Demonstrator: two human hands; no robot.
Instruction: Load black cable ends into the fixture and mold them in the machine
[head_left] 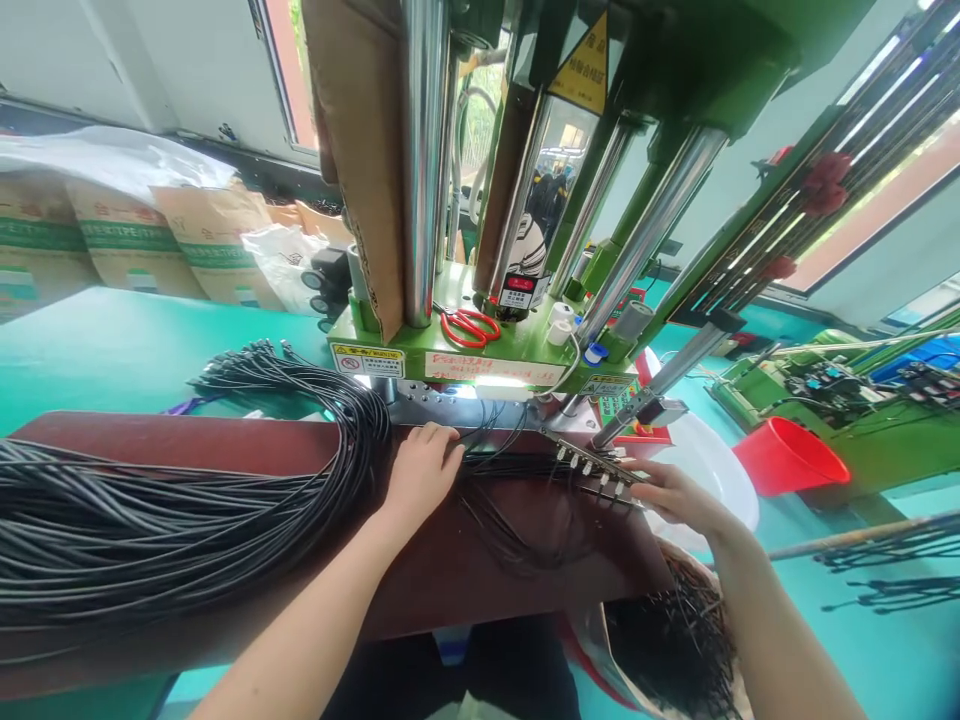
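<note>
At the front of a green press (450, 350), my left hand (424, 465) is closed with its fingers curled; what it grips, if anything, is hidden. Thin black cables (510, 425) run beside its fingertips from the press opening. To the right, my right hand (671, 492) grips the end of a narrow metal mold plate (592, 462), thumb and fingers around it. Small white and metallic pieces stick out along that plate, with black cable ends hanging below. A thick bundle of black cables (172, 530) lies to the left and bends up near my left hand.
The reddish-brown work board (420, 590) spans my lap. Red-handled scissors (471, 328) lie on the press base. Below right stands a bin of black scraps (675, 640); a red bucket (791, 455) is farther right. Paper sacks (127, 240) line the back left.
</note>
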